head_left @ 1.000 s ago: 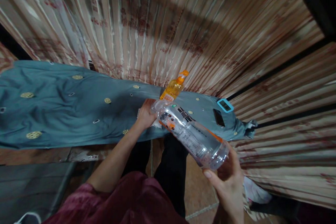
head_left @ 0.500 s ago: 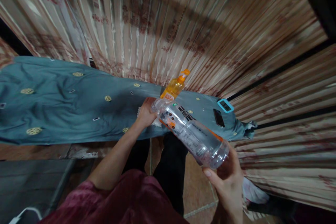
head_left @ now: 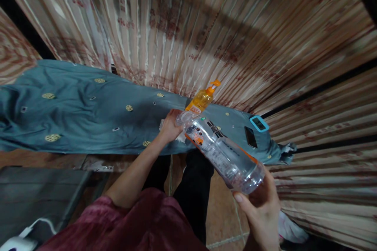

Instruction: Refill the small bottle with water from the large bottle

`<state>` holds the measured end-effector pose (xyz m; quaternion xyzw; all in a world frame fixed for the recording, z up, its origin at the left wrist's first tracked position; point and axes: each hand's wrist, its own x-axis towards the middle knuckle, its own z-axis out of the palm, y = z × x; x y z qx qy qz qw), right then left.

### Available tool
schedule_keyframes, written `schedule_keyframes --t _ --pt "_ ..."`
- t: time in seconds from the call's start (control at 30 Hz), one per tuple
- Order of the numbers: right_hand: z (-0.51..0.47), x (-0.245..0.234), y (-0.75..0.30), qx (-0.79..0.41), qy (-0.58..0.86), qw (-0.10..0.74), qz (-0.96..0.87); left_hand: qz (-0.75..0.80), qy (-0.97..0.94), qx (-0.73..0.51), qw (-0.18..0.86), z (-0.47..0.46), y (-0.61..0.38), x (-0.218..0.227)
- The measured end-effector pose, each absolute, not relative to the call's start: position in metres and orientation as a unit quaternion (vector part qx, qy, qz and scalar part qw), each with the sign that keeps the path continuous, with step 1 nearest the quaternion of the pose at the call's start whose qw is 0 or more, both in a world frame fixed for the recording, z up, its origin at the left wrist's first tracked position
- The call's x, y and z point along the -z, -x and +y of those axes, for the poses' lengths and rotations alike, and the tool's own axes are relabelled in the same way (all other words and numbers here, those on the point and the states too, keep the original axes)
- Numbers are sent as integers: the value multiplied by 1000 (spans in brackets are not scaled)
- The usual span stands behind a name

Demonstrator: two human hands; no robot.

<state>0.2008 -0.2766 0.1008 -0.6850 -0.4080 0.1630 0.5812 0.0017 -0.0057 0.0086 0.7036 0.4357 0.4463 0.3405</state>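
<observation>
My right hand (head_left: 260, 208) grips the base of a clear plastic bottle (head_left: 224, 153) with an orange-and-black label, held tilted with its neck pointing away and left. My left hand (head_left: 170, 126) is closed at the bottle's neck, over a white cloth (head_left: 180, 137) that lies on the blue-green embroidered tablecloth (head_left: 88, 117). Just behind the bottle's neck stands an orange pump bottle (head_left: 203, 100).
A dark phone (head_left: 251, 137) and a small device with a light-blue frame (head_left: 259, 123) lie at the table's right end. Striped patterned curtains (head_left: 188, 31) hang close behind and to the right. A dark bench (head_left: 38, 192) is at lower left; tiled floor lies below.
The view shifted slightly, so everything sits a little right and lower in frame. Both hands keep the same hold on the bottle.
</observation>
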Motion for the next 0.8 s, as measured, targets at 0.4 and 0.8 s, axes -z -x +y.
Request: schedule_keyframes --t 0.4,0.8 --pt "-277 -103 -204 -162 683 570 -427 431 -701 -453 343 -6 -3 -10" --pt "-275 -106 -204 -157 673 572 -442 428 -709 -443 343 -5 -1 -7"
